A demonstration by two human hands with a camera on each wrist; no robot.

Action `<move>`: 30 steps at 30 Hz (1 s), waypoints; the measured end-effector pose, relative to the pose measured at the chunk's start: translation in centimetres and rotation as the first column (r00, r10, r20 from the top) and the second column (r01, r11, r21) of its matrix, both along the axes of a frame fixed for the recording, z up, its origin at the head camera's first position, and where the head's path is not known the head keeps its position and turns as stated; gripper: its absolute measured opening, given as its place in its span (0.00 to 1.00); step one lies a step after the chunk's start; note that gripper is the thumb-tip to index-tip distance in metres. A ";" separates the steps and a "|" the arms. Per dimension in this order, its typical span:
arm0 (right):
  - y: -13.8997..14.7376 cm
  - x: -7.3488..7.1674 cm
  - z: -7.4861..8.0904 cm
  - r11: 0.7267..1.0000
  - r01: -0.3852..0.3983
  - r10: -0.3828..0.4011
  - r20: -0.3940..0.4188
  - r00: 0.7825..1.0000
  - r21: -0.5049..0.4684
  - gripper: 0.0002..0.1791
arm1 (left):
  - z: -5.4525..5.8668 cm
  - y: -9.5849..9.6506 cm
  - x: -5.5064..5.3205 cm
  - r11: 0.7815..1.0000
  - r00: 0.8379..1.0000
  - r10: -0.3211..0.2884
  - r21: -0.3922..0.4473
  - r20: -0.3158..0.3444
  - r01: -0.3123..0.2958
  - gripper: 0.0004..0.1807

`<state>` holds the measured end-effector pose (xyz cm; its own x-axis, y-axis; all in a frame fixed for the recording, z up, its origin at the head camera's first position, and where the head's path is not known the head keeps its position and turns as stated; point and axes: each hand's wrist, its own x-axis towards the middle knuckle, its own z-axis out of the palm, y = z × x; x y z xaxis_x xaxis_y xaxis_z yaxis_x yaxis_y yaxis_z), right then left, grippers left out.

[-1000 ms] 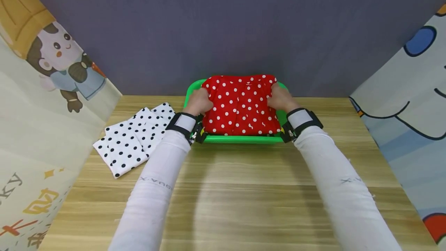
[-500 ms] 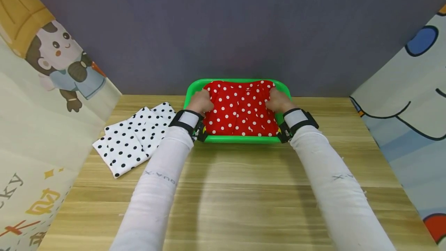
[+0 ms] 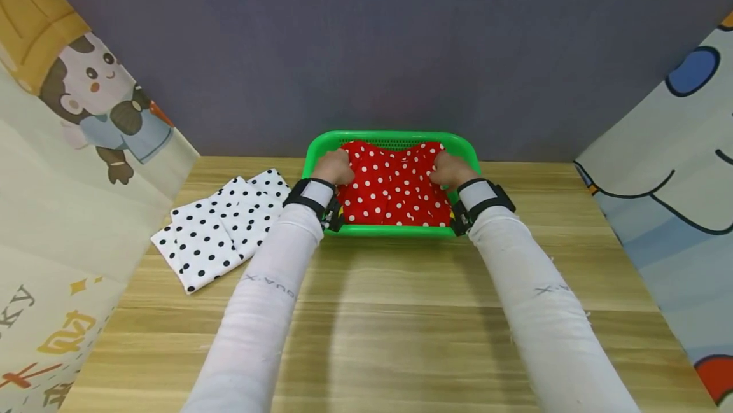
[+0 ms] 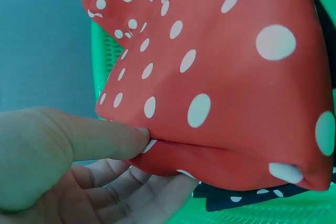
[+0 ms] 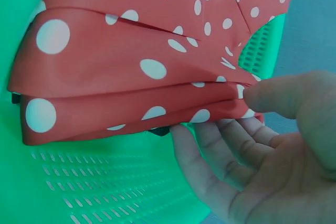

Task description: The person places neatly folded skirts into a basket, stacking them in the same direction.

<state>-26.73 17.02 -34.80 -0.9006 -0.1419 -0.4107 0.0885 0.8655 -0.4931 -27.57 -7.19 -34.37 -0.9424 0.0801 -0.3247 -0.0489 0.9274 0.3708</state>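
A folded red cloth with white dots lies inside a green plastic basket, its far edge sagging in the middle. My left hand pinches the cloth's left side, thumb on top and fingers underneath, as the left wrist view shows. On the opposite side my right hand grips the folded layers between thumb and fingers. Below the red cloth, part of a black cloth with white dots peeks out in the left wrist view; the rest of it is hidden.
White cloths with black dots lie folded and overlapping on the wooden table, left of the basket. A dark grey partition rises directly behind the basket. Printed panels stand along both sides.
Both hands have lowered the red cloth deeper into the basket and come slightly closer together. The basket's far rim, covered by the cloth earlier, now shows. The white cloths stay put.
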 end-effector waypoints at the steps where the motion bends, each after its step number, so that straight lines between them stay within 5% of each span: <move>1: 0.0 0.0 0.0 1.000 0.003 -0.003 0.007 1.000 -0.005 0.19 | 0.0 0.0 0.0 1.000 1.000 -0.001 -0.002 0.002 0.001 0.13; 18: 0.5 0.1 -0.6 0.998 -0.030 0.034 0.074 0.997 -0.047 0.15 | -0.3 -0.2 0.1 1.000 1.000 -0.015 0.005 0.022 0.015 0.12; 30: 0.4 0.2 -0.8 0.995 -0.073 0.086 0.229 0.970 -0.064 0.35 | -0.6 -0.8 -0.3 0.997 0.979 -0.077 0.027 0.188 0.073 0.15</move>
<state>-26.54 17.46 -35.60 -0.7671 -0.2369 -0.5962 0.1379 0.8467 -0.5139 -27.83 -8.03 -35.02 -0.8552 0.1563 -0.4941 -0.0504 0.9238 0.3796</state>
